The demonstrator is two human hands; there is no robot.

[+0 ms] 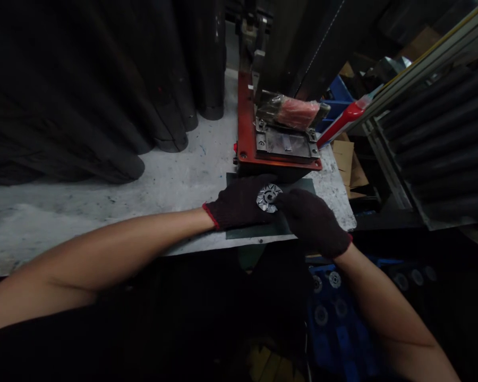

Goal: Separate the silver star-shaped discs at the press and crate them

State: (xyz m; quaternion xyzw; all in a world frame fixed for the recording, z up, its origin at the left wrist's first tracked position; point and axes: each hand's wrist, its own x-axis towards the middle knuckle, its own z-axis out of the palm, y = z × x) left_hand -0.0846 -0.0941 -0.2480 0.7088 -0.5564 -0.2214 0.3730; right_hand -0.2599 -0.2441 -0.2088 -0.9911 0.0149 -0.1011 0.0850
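Observation:
A round, patterned metal disc point(267, 198) is held over a dark green mat point(242, 233) at the front edge of the table. My left hand point(241, 203), in a dark glove with a red cuff, grips the disc from the left. From the right, my right hand point(310, 218), gloved the same way, has its fingertips pressed together at the disc's right side. Whether those fingers pinch the disc or something small is hidden. Just behind both hands stands a red machine base point(247, 138) with a metal fixture point(287, 144) on top.
Dark cylinders point(171, 132) stand at the back left of the white table point(175, 185). A red bottle point(342, 123) leans right of the machine. Below the table's right end, more discs point(335, 279) lie on blue trays point(322, 339). A cardboard box point(343, 159) stands behind.

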